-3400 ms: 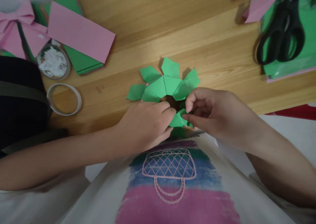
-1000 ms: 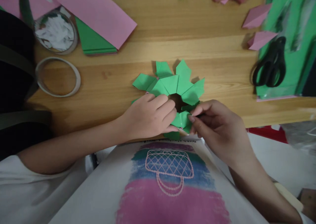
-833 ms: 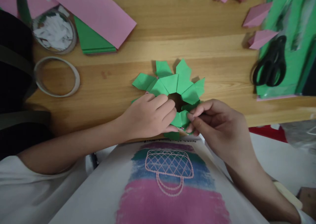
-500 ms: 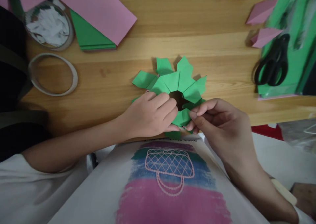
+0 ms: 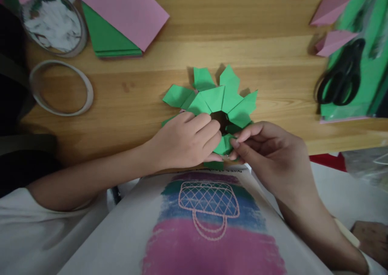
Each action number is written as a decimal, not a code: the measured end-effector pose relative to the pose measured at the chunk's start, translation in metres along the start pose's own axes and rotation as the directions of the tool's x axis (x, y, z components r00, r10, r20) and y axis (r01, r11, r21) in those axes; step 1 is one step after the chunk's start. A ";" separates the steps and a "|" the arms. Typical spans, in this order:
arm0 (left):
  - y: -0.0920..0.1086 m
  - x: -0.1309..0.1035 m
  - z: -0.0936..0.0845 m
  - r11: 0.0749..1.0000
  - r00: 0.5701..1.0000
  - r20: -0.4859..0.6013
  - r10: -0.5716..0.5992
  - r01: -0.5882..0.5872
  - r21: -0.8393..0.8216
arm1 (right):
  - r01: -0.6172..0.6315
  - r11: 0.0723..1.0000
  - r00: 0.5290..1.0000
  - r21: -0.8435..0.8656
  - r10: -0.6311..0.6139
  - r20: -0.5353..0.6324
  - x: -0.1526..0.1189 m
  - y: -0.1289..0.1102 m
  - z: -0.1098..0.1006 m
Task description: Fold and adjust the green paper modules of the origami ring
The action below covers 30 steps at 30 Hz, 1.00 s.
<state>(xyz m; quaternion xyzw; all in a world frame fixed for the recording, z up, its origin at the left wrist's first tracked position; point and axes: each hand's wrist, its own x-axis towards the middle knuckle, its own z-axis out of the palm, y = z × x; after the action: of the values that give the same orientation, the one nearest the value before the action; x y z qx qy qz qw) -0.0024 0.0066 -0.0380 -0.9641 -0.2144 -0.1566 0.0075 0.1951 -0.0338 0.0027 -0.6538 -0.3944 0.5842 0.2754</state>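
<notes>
A ring of folded green paper (image 5: 215, 97) with pointed petals and a dark round opening in its middle lies at the table's near edge. My left hand (image 5: 188, 141) is curled over its left side, fingers bent and gripping the paper near the opening. From the right, my right hand (image 5: 266, 150) pinches the near right part of the ring between thumb and fingers. The fingertips of both hands come close together at the near side. The ring's lower left part is hidden under my left hand.
Black scissors (image 5: 342, 75) rest on a green paper pack (image 5: 336, 111) at the right, beside folded pink pieces (image 5: 332, 9). At the left are a tape roll (image 5: 87, 93), a round tub (image 5: 81, 45) of white scraps, and pink sheets (image 5: 127, 12) over green ones (image 5: 103, 36).
The view has shifted slightly, so the table things at left and right sit a little farther outward. Both hands keep their grip on the green paper ring, with hardly any movement.
</notes>
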 end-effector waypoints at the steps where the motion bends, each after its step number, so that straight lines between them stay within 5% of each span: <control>1: 0.000 0.000 0.000 1.000 1.000 0.001 0.001 -0.001 -0.002 | 0.006 1.000 1.000 -0.004 -0.006 0.002 0.000 0.000 0.000; 9: 0.001 0.008 -0.010 0.980 0.981 0.149 -0.122 0.142 -0.137 | 0.007 1.000 1.000 -0.009 -0.007 -0.007 -0.001 0.001 0.003; 18: -0.020 0.026 -0.023 0.866 0.878 0.474 -0.072 0.291 -0.407 | 0.028 1.000 1.000 -0.013 -0.028 0.005 0.000 0.001 0.007; 22: -0.027 0.048 -0.027 0.840 0.733 0.669 -0.122 0.436 -0.325 | 0.016 1.000 0.999 -0.012 -0.016 0.041 0.002 0.000 0.009; 23: -0.028 0.055 -0.029 0.827 0.665 0.737 -0.120 0.478 -0.297 | 0.010 1.000 0.999 -0.020 -0.009 0.050 0.003 -0.001 0.010; 26: -0.033 0.071 -0.034 0.729 0.338 0.940 -0.039 0.654 -0.205 | 0.022 0.999 0.998 -0.040 -0.019 0.056 0.005 -0.002 0.013; 27: -0.034 0.073 -0.035 0.690 0.284 0.959 -0.018 0.697 -0.194 | 0.037 0.999 0.998 -0.032 -0.035 0.052 0.006 -0.001 0.014; 28: -0.036 0.074 -0.036 0.650 0.267 0.964 -0.006 0.734 -0.199 | 0.052 0.999 0.997 -0.016 -0.051 0.051 0.007 0.000 0.015; 30: -0.039 0.072 -0.037 0.567 0.301 0.953 0.011 0.783 -0.254 | 0.076 0.997 0.995 0.032 -0.078 0.063 0.009 0.004 0.016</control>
<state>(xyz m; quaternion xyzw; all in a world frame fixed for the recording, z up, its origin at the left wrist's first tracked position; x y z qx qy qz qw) 0.0320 0.0686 0.0167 -0.7139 -0.3586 0.3119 -0.5142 0.1805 -0.0303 -0.0082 -0.6149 -0.4192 0.5996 0.2943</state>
